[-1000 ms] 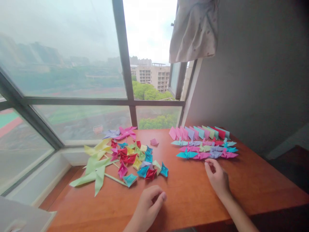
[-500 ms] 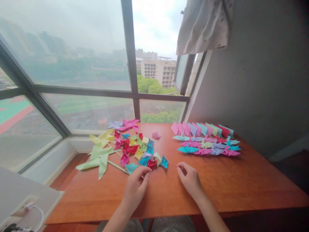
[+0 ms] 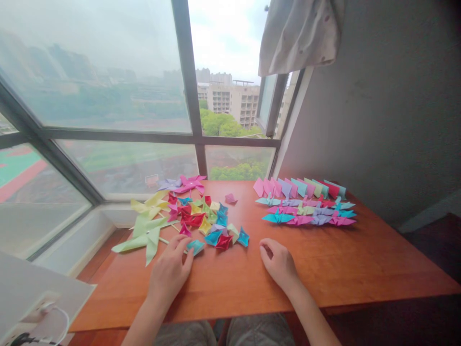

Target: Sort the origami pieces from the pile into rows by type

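Observation:
My left hand [image 3: 171, 266] is at the near left of the paper pile, its thumb and fingers closed about the left end of a light teal folded paper piece [image 3: 195, 247]. Part of that piece is hidden behind the fingertips. Nearby lie a red folded piece [image 3: 224, 241], a blue one [image 3: 243, 237] and a yellow one [image 3: 205, 226], among several others. My right hand [image 3: 279, 262] rests on the wooden table [image 3: 237, 288] with curled fingers and nothing visible in them.
Paper pinwheels, one light green [image 3: 147, 236] and one pink [image 3: 190, 183], lie at the left. Rows of origami cranes [image 3: 279, 217] stand at the right, with folded paper pieces [image 3: 287, 187] lined up behind. A window [image 3: 118, 72] borders the table; a wall socket [image 3: 43, 307] is at lower left.
My left hand has moved left, from beside the red folded piece to the light teal one. My right hand stays about where it was. The view has shifted slightly.

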Demonstrator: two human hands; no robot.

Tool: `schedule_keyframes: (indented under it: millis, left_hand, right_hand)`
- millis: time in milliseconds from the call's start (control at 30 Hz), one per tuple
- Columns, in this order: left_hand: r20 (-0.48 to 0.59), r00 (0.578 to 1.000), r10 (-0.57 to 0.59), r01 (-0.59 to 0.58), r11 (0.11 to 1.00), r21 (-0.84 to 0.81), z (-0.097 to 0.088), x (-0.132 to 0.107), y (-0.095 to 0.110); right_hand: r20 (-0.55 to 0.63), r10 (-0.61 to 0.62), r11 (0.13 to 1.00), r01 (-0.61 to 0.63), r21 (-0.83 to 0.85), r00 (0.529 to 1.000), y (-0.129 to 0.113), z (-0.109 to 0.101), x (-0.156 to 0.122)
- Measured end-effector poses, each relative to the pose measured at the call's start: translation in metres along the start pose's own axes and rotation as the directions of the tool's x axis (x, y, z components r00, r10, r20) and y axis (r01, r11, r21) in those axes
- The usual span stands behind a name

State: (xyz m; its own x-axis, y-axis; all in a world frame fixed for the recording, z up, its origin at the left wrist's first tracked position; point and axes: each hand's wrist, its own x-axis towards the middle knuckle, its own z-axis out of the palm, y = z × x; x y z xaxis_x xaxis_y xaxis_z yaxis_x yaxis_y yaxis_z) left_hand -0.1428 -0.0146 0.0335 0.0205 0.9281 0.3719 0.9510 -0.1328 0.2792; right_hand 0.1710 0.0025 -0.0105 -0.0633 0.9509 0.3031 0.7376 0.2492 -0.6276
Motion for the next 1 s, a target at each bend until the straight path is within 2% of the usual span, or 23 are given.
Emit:
schedule_keyframes:
  millis: [200, 700, 900, 1000]
  left_hand:
    - [-0.017, 0.999, 0.033, -0.034, 0.998, -0.062, 0.006, -0.006, -0.007]
    - [-0.071, 0.988, 0.134, -0.148, 0.951, -0.270, 0.008, -0.011, -0.005]
    - [-0.086, 0.981, 0.176, -0.195, 0.905, -0.378, 0.009, -0.021, 0.016]
    - [-0.028, 0.976, 0.215, -0.204, 0.868, -0.453, 0.011, -0.026, 0.034]
  right_hand:
    - [-0.015, -0.019, 0.999, 0.018, -0.033, 1.000, 0.000, 0.001, -0.001]
    - [-0.020, -0.036, 0.998, 0.035, -0.043, 0.999, 0.000, 0.002, -0.001]
    - [-0.078, -0.070, 0.997, 0.073, 0.039, 0.995, -0.002, 0.000, -0.001]
    - [-0.111, -0.112, 0.985, 0.125, 0.116, 0.988, -0.008, -0.005, -0.003]
